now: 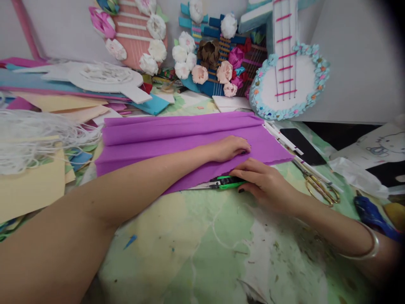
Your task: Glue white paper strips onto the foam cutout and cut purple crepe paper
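A wide sheet of purple crepe paper lies across the table, with a few lengthwise folds. My left hand rests on the sheet right of its middle, its fingers curled and pressed together at the paper; whether they pinch it is hidden. Just below and to the right, my right hand grips a green and black utility knife at the sheet's near edge. The blade side of the knife points left, beside a pale strip partly under the paper.
Gold-handled scissors, a black phone and a blue glue gun lie to the right. White cord and stacked papers fill the left. Flower-decorated paper guitars stand behind.
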A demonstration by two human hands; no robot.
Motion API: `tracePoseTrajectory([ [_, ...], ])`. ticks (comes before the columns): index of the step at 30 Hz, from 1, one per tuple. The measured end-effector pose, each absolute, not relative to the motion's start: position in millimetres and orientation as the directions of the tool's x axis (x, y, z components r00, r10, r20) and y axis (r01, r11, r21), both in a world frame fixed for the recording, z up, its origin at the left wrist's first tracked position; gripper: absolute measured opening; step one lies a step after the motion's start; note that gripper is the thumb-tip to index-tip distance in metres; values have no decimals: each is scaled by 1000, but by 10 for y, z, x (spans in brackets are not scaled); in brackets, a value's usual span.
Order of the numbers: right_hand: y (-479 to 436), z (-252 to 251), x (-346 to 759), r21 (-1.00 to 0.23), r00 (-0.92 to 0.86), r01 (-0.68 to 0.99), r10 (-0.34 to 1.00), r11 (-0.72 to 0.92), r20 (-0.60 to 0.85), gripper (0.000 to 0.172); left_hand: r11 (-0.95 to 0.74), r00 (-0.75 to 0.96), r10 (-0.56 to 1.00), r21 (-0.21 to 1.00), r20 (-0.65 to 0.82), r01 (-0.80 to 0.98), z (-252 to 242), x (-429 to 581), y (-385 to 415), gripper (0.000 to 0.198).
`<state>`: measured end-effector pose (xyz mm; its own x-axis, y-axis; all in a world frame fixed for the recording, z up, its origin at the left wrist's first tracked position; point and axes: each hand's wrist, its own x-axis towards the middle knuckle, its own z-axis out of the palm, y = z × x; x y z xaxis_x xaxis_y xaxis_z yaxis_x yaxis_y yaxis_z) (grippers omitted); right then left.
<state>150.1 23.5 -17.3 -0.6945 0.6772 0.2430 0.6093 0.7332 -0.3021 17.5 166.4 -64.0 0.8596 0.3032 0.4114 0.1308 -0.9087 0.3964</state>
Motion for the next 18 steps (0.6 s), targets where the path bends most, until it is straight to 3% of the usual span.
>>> tracePoseTrajectory([
  [7, 183, -184, 1512, -260, -699, 610, 662, 749, 269, 30, -895, 823, 407, 352, 396, 273, -514, 123, 1599, 30],
  [11, 172, -161, 1487, -249, -708, 614, 662, 749, 247, 30, -762, 656, 641, 229, 398, 606, -341, -67, 1803, 42],
  [15, 182, -133, 1471, -244, -720, 610, 656, 754, 226, 33, -471, 443, 880, 191, 170, 861, -195, -288, 2148, 70],
  [18, 189, -124, 1471, -240, -723, 611, 655, 754, 217, 34, -433, 434, 900, 161, 29, 887, -136, -356, 2327, 82],
])
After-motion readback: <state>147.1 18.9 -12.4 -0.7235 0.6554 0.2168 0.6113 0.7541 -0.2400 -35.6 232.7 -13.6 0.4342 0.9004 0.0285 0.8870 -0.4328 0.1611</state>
